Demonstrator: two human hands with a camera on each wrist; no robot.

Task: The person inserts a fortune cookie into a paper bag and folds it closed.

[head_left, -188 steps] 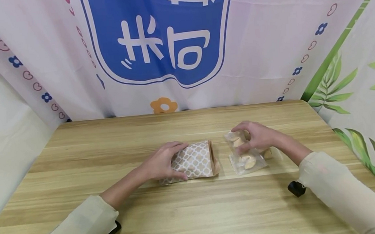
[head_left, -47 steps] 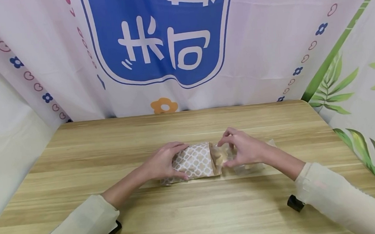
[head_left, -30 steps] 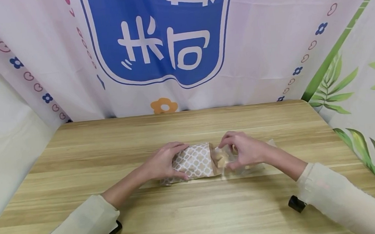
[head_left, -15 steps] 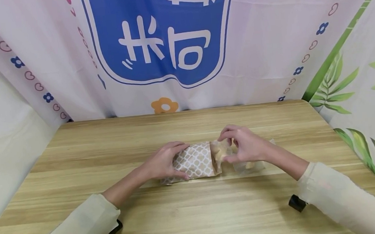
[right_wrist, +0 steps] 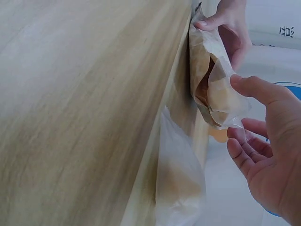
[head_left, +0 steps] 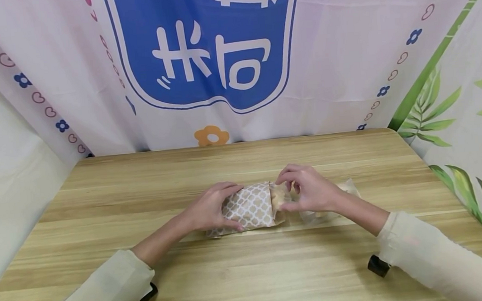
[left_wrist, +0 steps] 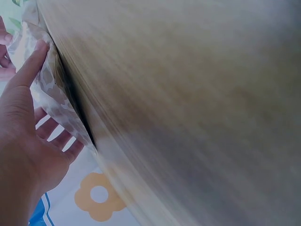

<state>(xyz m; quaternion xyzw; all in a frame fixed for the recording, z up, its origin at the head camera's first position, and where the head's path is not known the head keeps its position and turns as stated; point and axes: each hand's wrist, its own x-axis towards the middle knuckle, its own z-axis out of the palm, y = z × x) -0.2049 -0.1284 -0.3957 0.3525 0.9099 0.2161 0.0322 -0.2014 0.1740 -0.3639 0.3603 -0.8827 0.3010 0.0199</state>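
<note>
My left hand [head_left: 207,209] grips a paper bag [head_left: 249,207] printed with a white lattice pattern, thumb on the near side and fingers on the far side. The bag lies on its side with its brown mouth facing right. My right hand [head_left: 314,189] pinches a clear packet [head_left: 278,197] holding a pale tan, cookie-like piece. In the right wrist view, this packet [right_wrist: 225,96] sits partly inside the bag's mouth, the thumb on it and the other fingers at its far edge. The inside of the bag is mostly hidden.
Below and behind the right hand, more clear packets [head_left: 316,217] lie on the wooden table [head_left: 250,272], partly covered by the hand and wrist. One such packet [right_wrist: 181,186] shows close up in the right wrist view. A printed curtain [head_left: 324,68] hangs at the table's back edge.
My right hand has moved left from the loose packets to the bag's mouth, bringing one packet partly in. Over the last second it shifted slightly further left. My left hand has stayed put.
</note>
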